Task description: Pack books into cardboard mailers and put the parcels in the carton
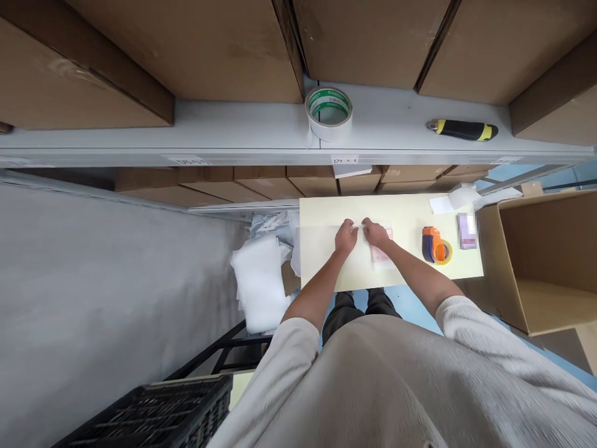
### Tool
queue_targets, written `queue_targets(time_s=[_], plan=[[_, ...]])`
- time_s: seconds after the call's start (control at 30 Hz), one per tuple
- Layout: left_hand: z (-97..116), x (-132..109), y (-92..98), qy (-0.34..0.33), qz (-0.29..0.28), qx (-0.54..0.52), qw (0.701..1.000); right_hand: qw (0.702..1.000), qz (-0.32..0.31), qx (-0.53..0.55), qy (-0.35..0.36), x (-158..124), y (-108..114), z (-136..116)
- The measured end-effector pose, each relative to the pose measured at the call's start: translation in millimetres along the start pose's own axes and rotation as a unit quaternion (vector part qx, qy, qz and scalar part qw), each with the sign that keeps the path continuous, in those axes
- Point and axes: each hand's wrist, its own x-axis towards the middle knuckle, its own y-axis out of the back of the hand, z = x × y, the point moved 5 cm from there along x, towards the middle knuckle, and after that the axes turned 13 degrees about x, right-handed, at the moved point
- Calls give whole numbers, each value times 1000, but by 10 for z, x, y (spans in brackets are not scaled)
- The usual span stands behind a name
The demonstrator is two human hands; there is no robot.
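Note:
Over the pale yellow table, my left hand and my right hand are close together, fingers pinched. A thin whitish edge shows between the fingertips; what it belongs to is too small to tell. A pink printed packet lies on the table, partly covered by my right hand and wrist. To the right rests an orange and dark blue tape dispenser with a roll of yellowish tape. Farther right is a flat purple packet.
A shelf above the table's far side bears cardboard boxes, a tape roll and a black-yellow utility knife. An open carton stands right. White foam sheets lie left, a black crate lower left.

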Motion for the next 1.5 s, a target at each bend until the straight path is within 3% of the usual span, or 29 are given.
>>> queue_targets(time_s=[0.27,0.57,0.9,1.07,1.17,1.27,1.5], plan=[[-10,17,-59,-9,-8,23,1000,1000,26,4,-3,-13,-40,3],[-75,34,-107,21,51,-31,998,996,73,54,27,52,-82,154],[-240,-11,11,9,91,-69,993,988,85,113,69,91,-144,298],[-279,-40,55,12,91,-57,994,974,86,176,114,-69,-136,359],[-252,-145,101,-17,99,-39,994,969,132,151,143,-278,-142,449],[-184,-358,118,-66,99,45,992,973,162,89,140,-493,-235,574],[-184,-842,-38,-111,-3,208,972,982,170,21,78,-696,-476,758]])
